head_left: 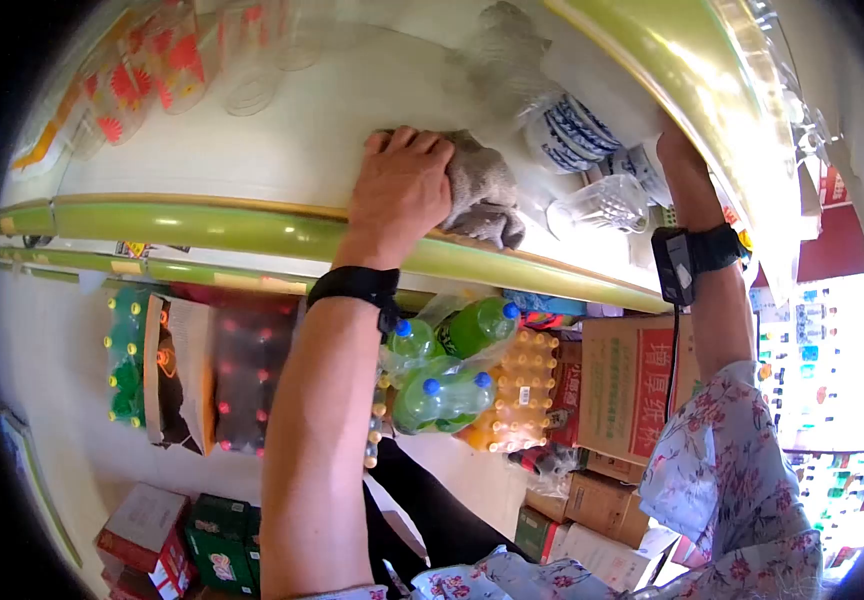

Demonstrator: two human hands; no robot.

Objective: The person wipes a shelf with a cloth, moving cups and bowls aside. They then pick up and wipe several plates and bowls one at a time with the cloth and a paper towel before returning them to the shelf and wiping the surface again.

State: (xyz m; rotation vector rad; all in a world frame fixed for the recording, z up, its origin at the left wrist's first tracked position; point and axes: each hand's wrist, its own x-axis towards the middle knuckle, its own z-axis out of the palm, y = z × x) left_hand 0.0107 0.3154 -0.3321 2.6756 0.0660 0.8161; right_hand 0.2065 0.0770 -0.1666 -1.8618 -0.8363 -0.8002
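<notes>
My left hand (404, 182) is closed on a grey-brown cloth (482, 185), pressing it against the white shelf (302, 150) near its green front edge. To the right of the cloth are stacked blue-and-white bowls (574, 133) and a clear patterned glass (604, 204). Beyond these, my right hand (687, 175) reaches in beside the bowls. The upper shelf's bright green edge covers its fingers, so what they touch is hidden. A blurred, clear plastic-wrapped stack (512, 75) stands above the bowls.
Glasses with red flowers (177, 60) and plain glasses (249, 90) stand on the shelf's left part. Below are green bottles with blue caps (472, 328), a pack of orange drinks (520, 390), dark bottles (250, 380) and cardboard cartons (617, 385).
</notes>
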